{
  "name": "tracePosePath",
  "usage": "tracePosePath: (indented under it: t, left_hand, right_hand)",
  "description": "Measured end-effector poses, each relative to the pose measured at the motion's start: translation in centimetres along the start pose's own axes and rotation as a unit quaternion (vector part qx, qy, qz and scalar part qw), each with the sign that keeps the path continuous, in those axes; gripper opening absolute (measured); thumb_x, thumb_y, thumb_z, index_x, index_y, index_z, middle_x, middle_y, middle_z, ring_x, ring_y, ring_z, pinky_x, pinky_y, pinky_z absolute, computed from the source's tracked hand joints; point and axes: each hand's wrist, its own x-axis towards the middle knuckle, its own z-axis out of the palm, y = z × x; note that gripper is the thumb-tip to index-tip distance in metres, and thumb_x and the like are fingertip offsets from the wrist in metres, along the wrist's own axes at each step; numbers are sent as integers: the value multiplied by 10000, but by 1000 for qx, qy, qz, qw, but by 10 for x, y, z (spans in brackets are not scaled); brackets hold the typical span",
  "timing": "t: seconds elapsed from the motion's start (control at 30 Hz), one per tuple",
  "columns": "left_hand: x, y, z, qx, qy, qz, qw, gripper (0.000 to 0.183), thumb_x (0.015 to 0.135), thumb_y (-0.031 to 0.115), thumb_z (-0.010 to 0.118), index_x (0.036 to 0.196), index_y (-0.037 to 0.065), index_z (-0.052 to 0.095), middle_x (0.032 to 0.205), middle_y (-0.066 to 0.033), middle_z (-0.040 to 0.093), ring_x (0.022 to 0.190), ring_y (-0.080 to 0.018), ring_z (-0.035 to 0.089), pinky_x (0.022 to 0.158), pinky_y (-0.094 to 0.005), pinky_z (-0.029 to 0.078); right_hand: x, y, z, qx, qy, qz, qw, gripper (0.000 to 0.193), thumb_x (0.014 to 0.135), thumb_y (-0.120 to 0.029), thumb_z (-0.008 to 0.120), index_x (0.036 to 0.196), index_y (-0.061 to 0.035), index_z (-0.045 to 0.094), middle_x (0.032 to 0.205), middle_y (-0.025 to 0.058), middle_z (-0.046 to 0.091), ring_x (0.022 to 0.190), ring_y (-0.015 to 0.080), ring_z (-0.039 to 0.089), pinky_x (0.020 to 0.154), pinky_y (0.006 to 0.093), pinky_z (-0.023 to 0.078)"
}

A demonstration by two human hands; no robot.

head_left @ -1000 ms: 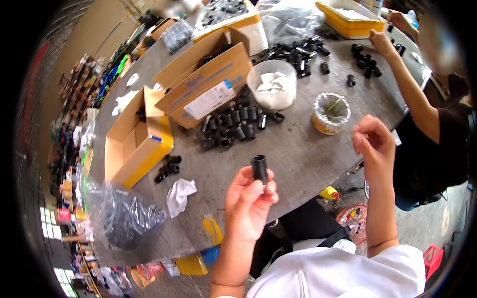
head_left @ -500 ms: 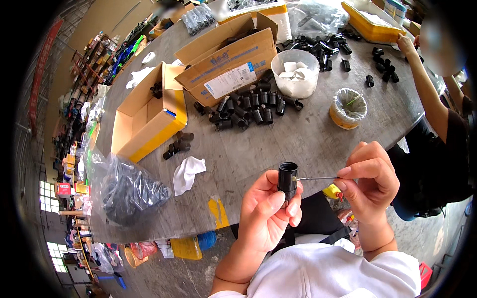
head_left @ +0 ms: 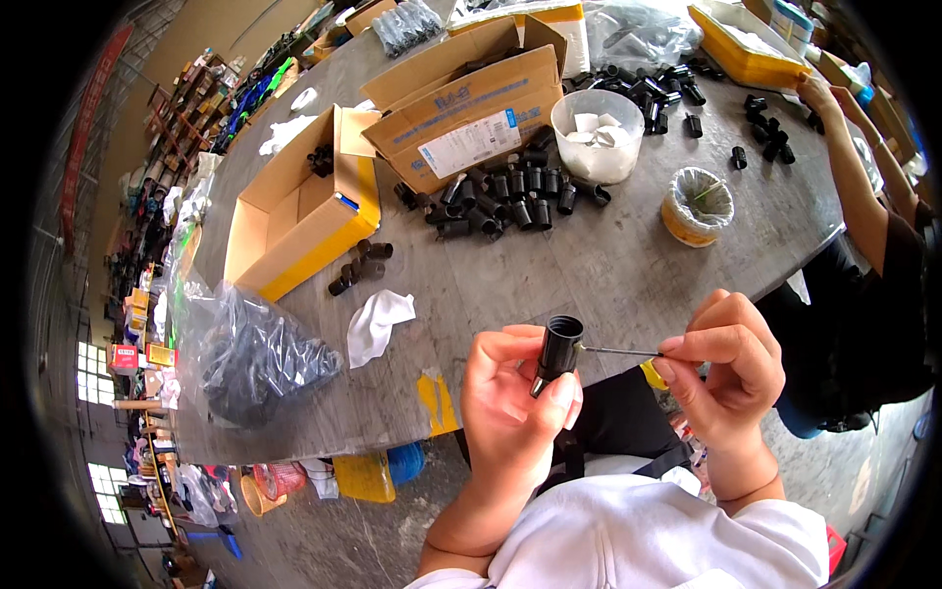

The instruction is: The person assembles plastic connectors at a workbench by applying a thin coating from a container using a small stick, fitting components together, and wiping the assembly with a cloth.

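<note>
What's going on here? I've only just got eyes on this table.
The person's left hand holds a black cylindrical part, tilted, its wide open end up. The right hand pinches a thin rod, its tip at the part's side, apparently touching it. On the table, more black parts lie piled in front of a cardboard box, beside a translucent tub holding white pieces.

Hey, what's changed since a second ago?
Your right hand has moved nearer you and leftward; the thin dark rod it pinches now reaches the side of the hollow, shiny black cylinder, which has tilted, lower end leftward. Your left hand still holds the cylinder; the open brown cardboard boxes stayed put.
</note>
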Motion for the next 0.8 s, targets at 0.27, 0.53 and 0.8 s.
tracePosePath:
  t: [0.27, 0.53, 0.8]
  left_hand:
    - [-11, -2, -9, 42, -1, 58, 997, 356, 785, -80, 657, 1053, 15, 443, 1084, -114, 481, 846, -97, 543, 730, -231, 492]
    - [-16, -1, -2, 201, 31, 188, 961, 390, 750, -63, 676, 1041, 36, 435, 1082, -126, 468, 816, -120, 541, 658, -234, 492]
    - [-21, -15, -18, 402, 99, 370, 832, 467, 619, -59, 791, 1022, 38, 576, 1013, -110, 496, 777, -216, 594, 593, -284, 512]
  right_hand:
    - [-6, -10, 6, 0, -4, -12, 1000, 254, 631, 52, 788, 827, -24, 644, 677, 33, 532, 552, 144, 475, 484, 259, 345]
    - [-11, -16, 12, -8, -11, -8, 1000, 247, 642, 40, 793, 823, -16, 634, 678, 30, 546, 532, 133, 471, 461, 249, 342]
    - [-11, -22, 17, -27, -14, -10, 999, 225, 636, 27, 790, 804, -13, 645, 621, 21, 516, 491, 116, 435, 417, 247, 304]
